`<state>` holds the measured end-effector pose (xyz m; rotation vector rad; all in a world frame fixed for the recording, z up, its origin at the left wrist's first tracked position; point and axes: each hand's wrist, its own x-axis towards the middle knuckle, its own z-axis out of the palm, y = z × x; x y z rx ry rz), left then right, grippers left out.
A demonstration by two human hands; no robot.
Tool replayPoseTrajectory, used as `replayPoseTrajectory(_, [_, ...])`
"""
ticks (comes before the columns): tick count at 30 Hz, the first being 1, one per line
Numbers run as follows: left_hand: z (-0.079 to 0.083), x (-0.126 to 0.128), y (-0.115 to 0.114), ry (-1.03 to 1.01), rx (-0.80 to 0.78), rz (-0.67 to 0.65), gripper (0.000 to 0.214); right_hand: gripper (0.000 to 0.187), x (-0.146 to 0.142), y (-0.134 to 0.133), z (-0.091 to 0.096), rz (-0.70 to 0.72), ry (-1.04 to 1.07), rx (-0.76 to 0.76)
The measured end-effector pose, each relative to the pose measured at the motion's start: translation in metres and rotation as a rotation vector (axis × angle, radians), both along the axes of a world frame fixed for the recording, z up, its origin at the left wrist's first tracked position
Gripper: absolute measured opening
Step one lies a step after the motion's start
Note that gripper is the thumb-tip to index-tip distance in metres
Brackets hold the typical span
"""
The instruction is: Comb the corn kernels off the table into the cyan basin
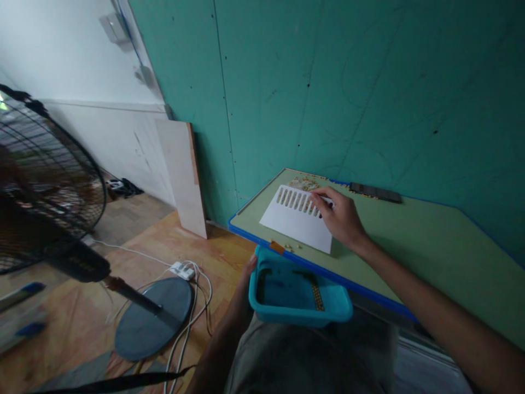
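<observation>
My left hand (244, 290) grips the left end of a teal plastic tub (303, 316), held just below the table's front edge. Inside the tub, small yellowish bead-like pieces (316, 295) lie in a band toward the right. On the pale green table (394, 235) rests a white card (293, 225) with a row of slots along its far side; small pieces show in the slots. My right hand (338, 213) is over the card's right end, thumb and fingertips pinched together at the slots. Whatever sits between those fingertips is too small to make out.
Loose yellowish pieces (305, 183) are heaped behind the card, with a few near the front edge by orange tape (277, 247). A dark flat bar (375, 192) lies at the back edge against the green wall (266, 93). A standing fan (49, 180), cables and a power strip (182, 270) are left.
</observation>
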<state>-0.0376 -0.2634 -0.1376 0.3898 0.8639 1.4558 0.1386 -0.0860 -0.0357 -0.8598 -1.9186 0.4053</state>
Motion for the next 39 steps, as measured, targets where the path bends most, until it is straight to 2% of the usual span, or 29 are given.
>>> replayPoseTrajectory(3, [0.004, 0.0, -0.001, 0.007, -0.049, -0.013, 0.054, 0.027, -0.009, 0.021, -0.004, 0.032, 0.019, -0.008])
replayPoseTrajectory(6, [0.007, 0.0, -0.001, 0.034, -0.057, 0.014, 0.047, 0.027, -0.011, 0.027, -0.013, 0.02, 0.026, -0.035])
replayPoseTrajectory(11, [0.0, -0.002, 0.001, 0.011, -0.023, 0.002, 0.049, 0.028, -0.014, 0.018, -0.023, 0.064, 0.014, -0.101])
replayPoseTrajectory(15, [-0.006, -0.005, 0.002, 0.031, 0.005, 0.037, 0.046, 0.028, -0.02, 0.01, -0.024, 0.113, 0.007, -0.122])
replayPoseTrajectory(20, [-0.011, -0.007, 0.004, -0.02, -0.003, -0.007, 0.044, 0.03, -0.019, 0.0, -0.023, 0.143, 0.023, -0.155])
replayPoseTrajectory(26, [-0.006, -0.007, -0.001, -0.001, 0.011, 0.041, 0.044, 0.032, -0.015, -0.009, -0.022, 0.124, 0.047, -0.162])
replayPoseTrajectory(32, [-0.004, -0.005, -0.001, -0.043, 0.054, 0.042, 0.049, 0.032, -0.016, -0.012, -0.018, 0.178, 0.041, -0.176])
replayPoseTrajectory(35, [-0.005, -0.005, -0.001, -0.039, 0.062, 0.048, 0.047, 0.033, -0.009, -0.003, -0.014, 0.133, 0.068, -0.144])
replayPoseTrajectory(39, [-0.006, -0.006, 0.0, -0.003, 0.036, 0.075, 0.046, 0.034, 0.007, 0.015, -0.009, -0.005, 0.053, -0.019])
